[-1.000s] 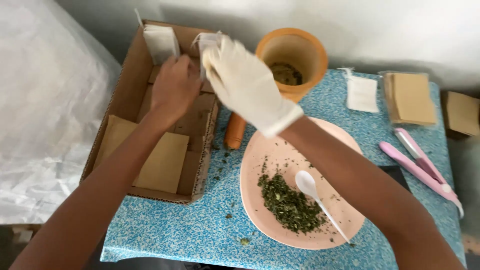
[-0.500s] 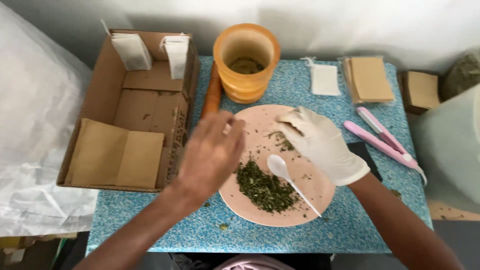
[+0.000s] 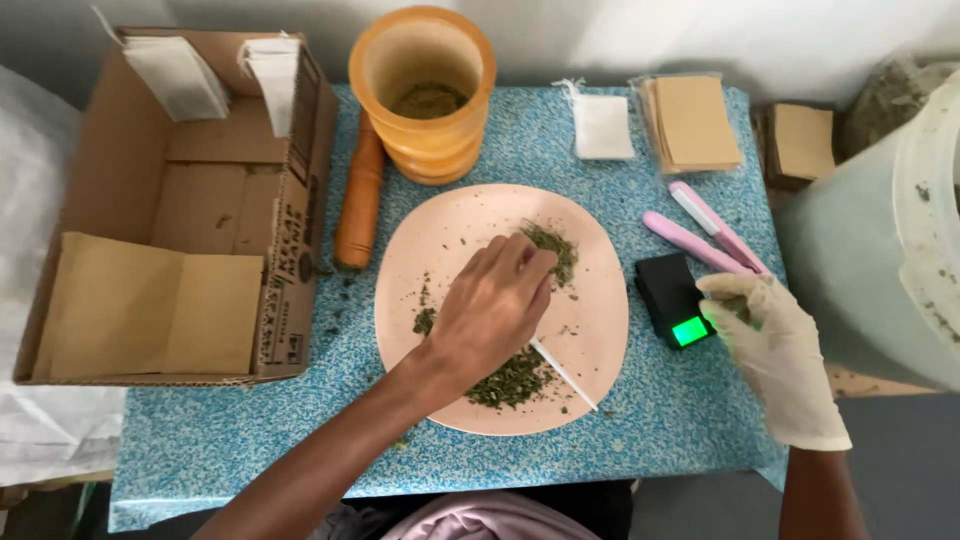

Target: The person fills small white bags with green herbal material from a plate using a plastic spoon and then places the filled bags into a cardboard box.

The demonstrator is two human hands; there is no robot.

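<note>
My bare left hand (image 3: 490,312) rests over the pink plate (image 3: 440,235), fingers bunched with their tips in the dried green herbs (image 3: 512,378) near the plate's far side. It hides the bowl of a white spoon (image 3: 566,377), whose handle pokes out to the lower right. My gloved right hand (image 3: 775,350) is curled beside the small black scale (image 3: 668,292) with a lit green display. A bit of green herb shows between its fingertips.
An orange mortar (image 3: 425,95) holding herbs and an orange pestle (image 3: 359,195) stand behind the plate. An open cardboard box (image 3: 190,200) with paper bags sits at left. A white sachet (image 3: 603,126), brown bags (image 3: 695,122), a pink sealer (image 3: 705,235) and a large pale tub (image 3: 890,230) are at right.
Both hands came down from the box to the table. My left hand settled on the plate's herbs. My gloved right hand left the plate and moved right to the scale.
</note>
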